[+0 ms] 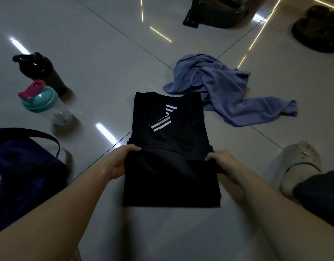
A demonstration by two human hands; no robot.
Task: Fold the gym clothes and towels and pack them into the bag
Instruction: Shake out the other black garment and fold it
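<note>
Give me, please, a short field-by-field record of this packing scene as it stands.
surface: tiled floor
garment: black garment with white stripes, lying flat, partly folded
hands: left hand and right hand each grip a side edge of the garment at its fold
towel: blue towel, crumpled and unfolded, at the garment's far right corner
bag: dark bag on the person's left, contents too dark to read
bottles: teal-lidded shaker and black bottle, standing left of the garment

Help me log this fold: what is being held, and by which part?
The black garment, with both hands: left grip on its left edge, right grip on its right edge, at the raised fold.
</note>
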